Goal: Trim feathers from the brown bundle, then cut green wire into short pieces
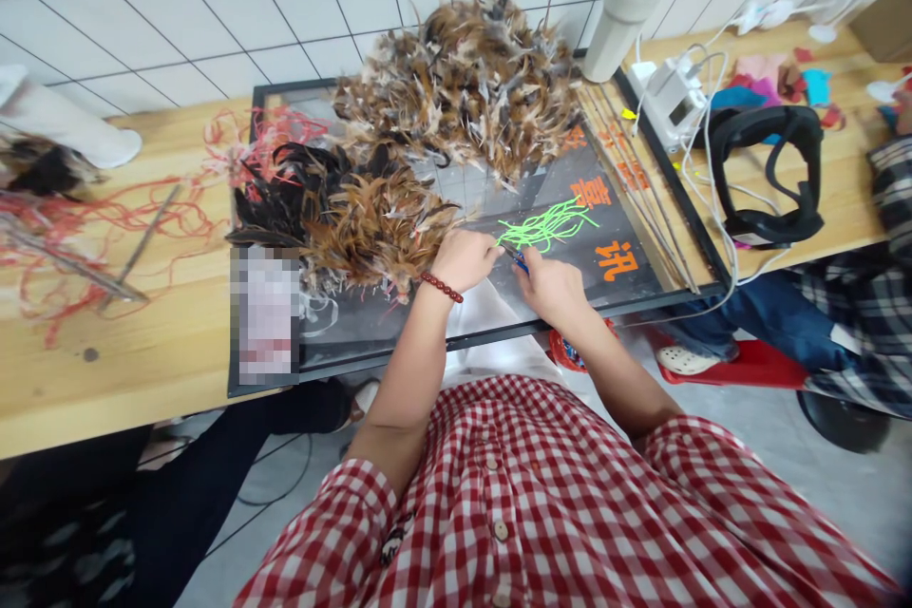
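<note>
My left hand [466, 258] is closed in a pinch at the edge of a pile of brown feathers [374, 228]; what it pinches is too small to name. A red bead bracelet sits on that wrist. My right hand [552, 287] is closed round a small blue tool [519, 261] whose tip points at my left fingers. Both hands rest over a dark framed board [627, 294]. A bundle of bright green strings [547, 225] lies on the board just beyond my fingers. A bigger heap of brown and grey feathers [463, 85] lies further back.
Thin sticks [641, 190] lie along the board's right side. A white bottle [625, 14], a white power strip [670, 95] and a black headset [766, 173] stand to the right. Red strings [106, 218] spread over the wooden table on the left. Another person's legs [819, 323] are at right.
</note>
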`<move>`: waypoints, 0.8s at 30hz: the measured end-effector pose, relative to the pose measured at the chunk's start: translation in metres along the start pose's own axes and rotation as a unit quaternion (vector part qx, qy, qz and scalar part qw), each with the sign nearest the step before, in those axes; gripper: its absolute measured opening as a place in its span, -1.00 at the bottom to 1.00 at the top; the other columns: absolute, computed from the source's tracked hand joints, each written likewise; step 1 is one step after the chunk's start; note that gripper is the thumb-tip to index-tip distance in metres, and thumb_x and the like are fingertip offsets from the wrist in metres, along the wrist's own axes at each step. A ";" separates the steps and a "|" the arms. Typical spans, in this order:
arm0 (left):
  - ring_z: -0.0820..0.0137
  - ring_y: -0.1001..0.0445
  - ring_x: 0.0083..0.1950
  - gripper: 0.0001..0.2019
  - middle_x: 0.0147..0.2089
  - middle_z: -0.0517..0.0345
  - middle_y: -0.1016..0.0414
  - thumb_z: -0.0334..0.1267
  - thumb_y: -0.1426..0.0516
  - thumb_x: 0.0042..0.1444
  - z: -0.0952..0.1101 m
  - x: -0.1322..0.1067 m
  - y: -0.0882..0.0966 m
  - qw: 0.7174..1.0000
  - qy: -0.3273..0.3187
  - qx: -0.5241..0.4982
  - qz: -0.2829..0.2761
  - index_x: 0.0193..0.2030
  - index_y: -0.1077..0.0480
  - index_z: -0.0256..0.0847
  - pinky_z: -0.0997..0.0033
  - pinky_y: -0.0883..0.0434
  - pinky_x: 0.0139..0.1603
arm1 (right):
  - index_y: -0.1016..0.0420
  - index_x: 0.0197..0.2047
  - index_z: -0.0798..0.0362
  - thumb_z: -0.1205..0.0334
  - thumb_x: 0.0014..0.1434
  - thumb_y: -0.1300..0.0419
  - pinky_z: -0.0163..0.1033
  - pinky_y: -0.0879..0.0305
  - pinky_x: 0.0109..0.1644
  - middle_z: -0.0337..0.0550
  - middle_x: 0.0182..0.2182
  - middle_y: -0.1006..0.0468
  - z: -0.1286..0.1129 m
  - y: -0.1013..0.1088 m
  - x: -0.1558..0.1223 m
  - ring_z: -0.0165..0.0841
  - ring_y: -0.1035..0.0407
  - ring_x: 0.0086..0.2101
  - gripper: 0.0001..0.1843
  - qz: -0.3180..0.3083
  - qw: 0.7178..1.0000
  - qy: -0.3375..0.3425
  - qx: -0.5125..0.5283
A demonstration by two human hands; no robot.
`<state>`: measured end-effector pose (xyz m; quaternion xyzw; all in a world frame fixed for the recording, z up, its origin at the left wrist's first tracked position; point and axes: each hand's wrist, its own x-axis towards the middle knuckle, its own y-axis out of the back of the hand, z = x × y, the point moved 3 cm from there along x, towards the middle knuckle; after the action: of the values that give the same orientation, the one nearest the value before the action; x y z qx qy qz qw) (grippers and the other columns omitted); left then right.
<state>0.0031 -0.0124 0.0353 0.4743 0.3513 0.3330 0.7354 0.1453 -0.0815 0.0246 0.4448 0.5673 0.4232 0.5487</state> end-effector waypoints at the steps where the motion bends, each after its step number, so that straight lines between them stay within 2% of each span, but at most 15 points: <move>1: 0.12 -0.64 -0.03 -0.58 -0.09 -0.20 -0.72 -0.13 -0.01 0.43 0.000 0.000 0.000 1.000 -0.001 0.000 0.000 -0.19 -0.66 -0.28 0.23 -0.32 -0.02 | -0.38 0.19 0.03 0.05 0.50 0.07 -0.21 -0.22 -0.25 0.09 -0.15 -0.73 0.000 0.000 0.000 -0.02 -0.66 -0.14 -0.62 -0.003 1.000 -0.001 -0.002; 9: 0.12 -0.64 -0.03 -0.54 -0.10 -0.22 -0.71 -0.14 0.05 0.47 0.001 -0.001 0.001 1.000 -0.006 0.001 -0.001 -0.15 -0.65 -0.29 0.22 -0.32 -0.01 | -0.38 0.17 0.04 0.00 0.51 0.10 -0.20 -0.22 -0.23 0.10 -0.15 -0.73 0.009 -0.001 -0.011 -0.02 -0.65 -0.15 -0.59 -0.008 1.000 -0.027 -0.013; 15: 0.14 -0.64 -0.06 -0.55 -0.10 -0.22 -0.71 -0.13 0.05 0.46 0.000 -0.001 0.000 1.000 -0.014 0.002 0.000 -0.15 -0.65 -0.29 0.22 -0.32 -0.01 | -0.37 0.19 0.03 0.04 0.50 0.07 -0.21 -0.25 -0.22 0.11 -0.14 -0.73 -0.001 0.004 -0.003 -0.03 -0.65 -0.12 -0.61 -0.022 1.000 -0.010 -0.005; 24: 0.10 -0.64 0.03 -0.54 -0.05 -0.20 -0.71 -0.15 0.06 0.46 0.003 -0.001 -0.001 1.000 -0.019 0.013 -0.010 -0.12 -0.65 -0.29 0.18 -0.34 0.10 | -0.38 0.17 0.07 0.04 0.52 0.11 -0.14 -0.40 -0.10 0.17 -0.09 -0.71 -0.011 0.002 0.006 0.00 -0.65 -0.06 -0.60 -0.044 0.999 -0.004 0.001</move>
<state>0.0049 -0.0145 0.0357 0.4870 0.3461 0.3115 0.7389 0.1347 -0.0756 0.0251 0.4220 0.5842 0.3966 0.5686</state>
